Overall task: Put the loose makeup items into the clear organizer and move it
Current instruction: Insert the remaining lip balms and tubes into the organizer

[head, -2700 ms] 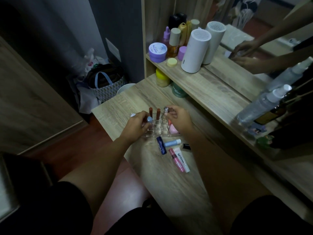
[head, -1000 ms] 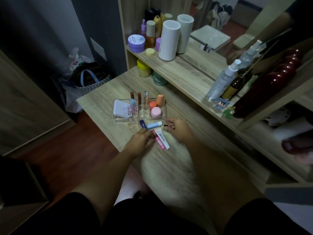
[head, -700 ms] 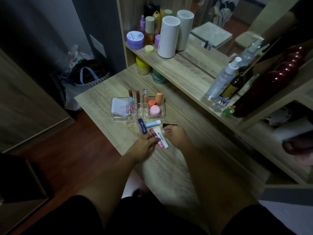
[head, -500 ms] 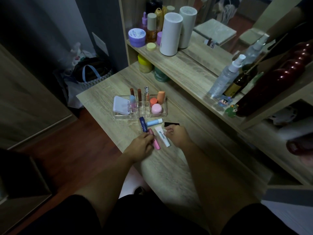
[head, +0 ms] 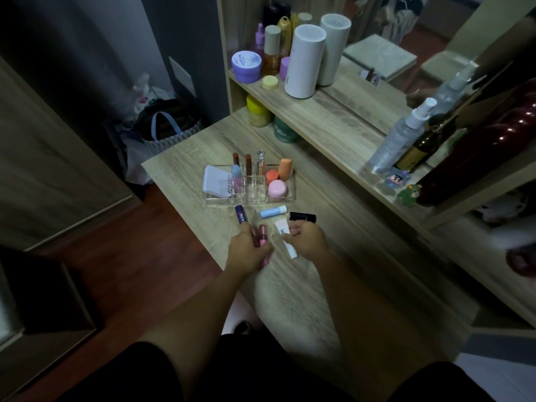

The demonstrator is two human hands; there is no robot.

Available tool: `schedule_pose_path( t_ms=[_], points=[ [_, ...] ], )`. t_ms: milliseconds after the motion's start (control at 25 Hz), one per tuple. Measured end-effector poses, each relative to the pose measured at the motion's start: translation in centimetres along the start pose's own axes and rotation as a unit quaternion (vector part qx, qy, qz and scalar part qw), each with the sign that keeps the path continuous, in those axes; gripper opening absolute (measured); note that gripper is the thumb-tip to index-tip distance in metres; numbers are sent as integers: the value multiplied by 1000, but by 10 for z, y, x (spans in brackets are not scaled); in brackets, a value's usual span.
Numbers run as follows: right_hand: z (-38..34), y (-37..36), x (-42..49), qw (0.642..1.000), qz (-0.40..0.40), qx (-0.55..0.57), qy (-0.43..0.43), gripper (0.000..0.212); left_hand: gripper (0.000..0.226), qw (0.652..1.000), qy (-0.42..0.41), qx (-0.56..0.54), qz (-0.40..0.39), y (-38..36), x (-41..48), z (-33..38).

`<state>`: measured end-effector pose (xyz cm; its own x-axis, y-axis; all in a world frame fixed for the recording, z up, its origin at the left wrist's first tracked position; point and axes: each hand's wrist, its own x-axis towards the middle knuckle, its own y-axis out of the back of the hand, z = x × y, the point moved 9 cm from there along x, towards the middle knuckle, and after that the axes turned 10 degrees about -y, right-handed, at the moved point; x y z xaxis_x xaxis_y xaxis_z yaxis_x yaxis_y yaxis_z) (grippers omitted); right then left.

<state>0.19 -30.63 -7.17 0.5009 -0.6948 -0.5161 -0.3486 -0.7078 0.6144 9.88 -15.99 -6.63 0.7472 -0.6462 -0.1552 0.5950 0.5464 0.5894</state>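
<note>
**Both hands on loose tubes, organizer standing just beyond**

Both forearms are reaching forward and down over the pale wood-grain bench (head: 290, 300). The left hand (head: 246, 252) is curling its fingers around a slim glossy pink tube (head: 263, 237), the tube's ends showing above and below the knuckles. The right hand (head: 306, 239) is pinching a flat white squeeze tube (head: 285, 236) between thumb and fingers, its capped end pointing back toward the person.

Loose items counted on the bench: five. Besides the two gripped tubes, a dark blue stick (head: 241, 218) is lying just beside the left fingertips, a pale blue cylindrical stick (head: 272, 212) is lying between the hands and the organizer, and a black rectangular tube (head: 302, 217) is lying near the right fingers.

The clear plastic compartmented organizer (head: 220, 202) is sitting on the bench beyond the hands. It is holding one white square compact (head: 216, 181), four upright slim tubes, one orange sponge (head: 284, 169) and two round jars, coral and pink.
</note>
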Motion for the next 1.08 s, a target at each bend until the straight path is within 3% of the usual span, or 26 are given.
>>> schedule_pose_path(
  t_ms=[120, 280, 560, 640, 800, 1080],
  points=[
    [0, 2, -2, 1000, -1, 7, 22, 28, 39, 994, 6, -53, 97, 34, -3, -14],
    [-1, 0, -3, 999, -7, 30, 19, 29, 58, 999, -25, -8, 36, 48, 13, -24],
    [-7, -1, -2, 998, -9, 57, 7, 24, 33, 996, -84, 5, -9, 39, 21, -2],
    [-14, 3, -2, 996, -10, 87, 0, 24, 28, 996, -71, -48, -3, 37, 21, 2],
    [-31, 19, 1, 988, 4, 152, 7, 24, 46, 994, -23, -98, 34, 42, 22, -4],
    [-66, 41, 10, 968, 14, 250, 26, 32, 20, 967, 60, -246, 27, 51, 35, -25]
  ],
)
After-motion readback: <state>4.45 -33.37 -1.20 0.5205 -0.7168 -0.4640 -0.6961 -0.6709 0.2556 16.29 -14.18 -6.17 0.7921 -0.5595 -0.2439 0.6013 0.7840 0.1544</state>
